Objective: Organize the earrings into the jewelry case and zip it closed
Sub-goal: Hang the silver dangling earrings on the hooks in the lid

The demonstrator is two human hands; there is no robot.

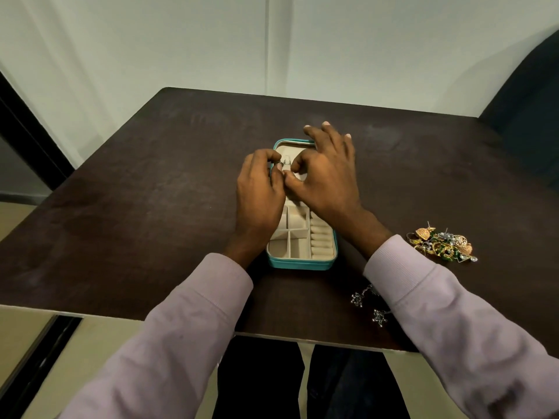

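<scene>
A teal jewelry case [299, 265] lies open on the dark table, with cream compartments and a row of ring rolls on its right side. Both hands work over its far lid half. My left hand [260, 189] pinches a small silver earring [286, 162] between curled fingers. My right hand [328, 176] pinches at the same earring with thumb and forefinger, its other fingers spread over the case's far rim. A pile of gold, green and silver earrings [441, 244] lies to the right of the case. Silver dangling earrings [367, 303] lie near my right sleeve.
The dark brown table [151, 207] ends close to my body at its front edge. A dark chair back [526, 98] stands at the far right. A pale wall rises behind the table.
</scene>
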